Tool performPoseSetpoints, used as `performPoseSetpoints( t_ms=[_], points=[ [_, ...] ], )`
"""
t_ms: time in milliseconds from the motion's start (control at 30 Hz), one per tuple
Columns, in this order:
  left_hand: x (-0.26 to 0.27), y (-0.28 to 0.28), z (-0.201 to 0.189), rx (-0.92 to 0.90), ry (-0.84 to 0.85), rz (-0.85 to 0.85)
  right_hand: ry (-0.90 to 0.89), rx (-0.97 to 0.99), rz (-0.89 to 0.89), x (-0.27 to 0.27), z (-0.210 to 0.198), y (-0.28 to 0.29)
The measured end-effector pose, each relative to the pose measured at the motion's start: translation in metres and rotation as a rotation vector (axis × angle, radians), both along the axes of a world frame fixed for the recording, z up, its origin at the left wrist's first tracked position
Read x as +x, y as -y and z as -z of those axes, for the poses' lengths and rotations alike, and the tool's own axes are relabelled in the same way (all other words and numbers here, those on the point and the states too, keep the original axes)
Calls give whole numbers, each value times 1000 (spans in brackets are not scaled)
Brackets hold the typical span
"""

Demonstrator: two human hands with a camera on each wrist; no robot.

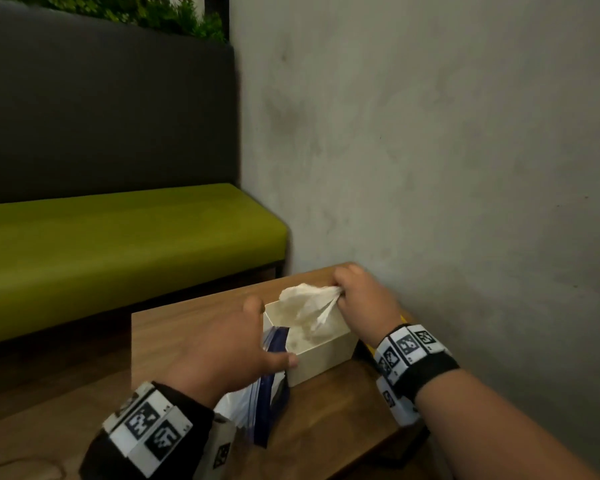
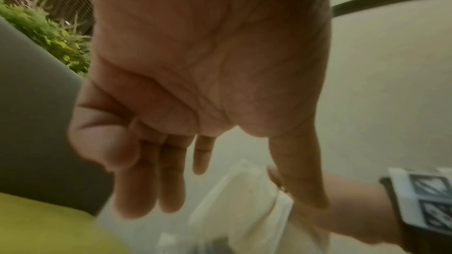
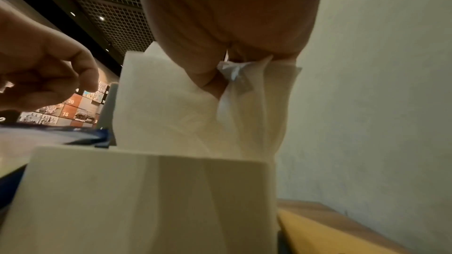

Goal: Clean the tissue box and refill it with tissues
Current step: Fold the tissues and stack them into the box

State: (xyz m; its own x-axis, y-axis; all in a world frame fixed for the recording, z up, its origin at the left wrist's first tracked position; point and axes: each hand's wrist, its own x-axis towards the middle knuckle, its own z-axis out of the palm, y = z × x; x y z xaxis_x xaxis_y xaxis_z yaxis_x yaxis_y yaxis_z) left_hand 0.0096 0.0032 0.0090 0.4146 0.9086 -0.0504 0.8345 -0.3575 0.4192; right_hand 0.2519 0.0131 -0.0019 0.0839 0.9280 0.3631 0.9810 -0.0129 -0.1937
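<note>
An open cream tissue box (image 1: 326,358) stands on the wooden table (image 1: 333,427) beside the wall. My right hand (image 1: 357,296) pinches a bunch of white tissues (image 1: 305,306) that reaches down into the box. In the right wrist view the tissues (image 3: 186,107) rise out of the box (image 3: 146,200) and are gathered under my fingers. My left hand (image 1: 243,344) hovers at the box's left side with its fingers straight and spread, holding nothing; the left wrist view shows its empty palm (image 2: 208,65) above the box (image 2: 242,196).
A clear plastic bag with a blue zip strip (image 1: 264,403) lies on the table under my left hand. A yellow object (image 3: 318,235) lies to the right of the box. A green bench seat (image 1: 118,244) with a dark backrest stands behind the table.
</note>
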Motion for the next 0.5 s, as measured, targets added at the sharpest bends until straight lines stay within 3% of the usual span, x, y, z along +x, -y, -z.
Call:
performPoseSetpoints(
  t_ms=[133,200,267,400,500],
  points=[
    [9,6,20,34,-161,-63,260,-31,-66,-16,25,-5],
    [7,2,26,58,-164,-102,323,-72,-70,-22,32,-4],
    [1,-6,25,37,-122,-123,306,-17,-36,-24,36,-6],
    [-18,-21,13,47,-57,-143,107,157,21,-30,33,-10],
    [-28,-28,11,39,-51,-164,100,153,35,-33,39,-8]
  ],
)
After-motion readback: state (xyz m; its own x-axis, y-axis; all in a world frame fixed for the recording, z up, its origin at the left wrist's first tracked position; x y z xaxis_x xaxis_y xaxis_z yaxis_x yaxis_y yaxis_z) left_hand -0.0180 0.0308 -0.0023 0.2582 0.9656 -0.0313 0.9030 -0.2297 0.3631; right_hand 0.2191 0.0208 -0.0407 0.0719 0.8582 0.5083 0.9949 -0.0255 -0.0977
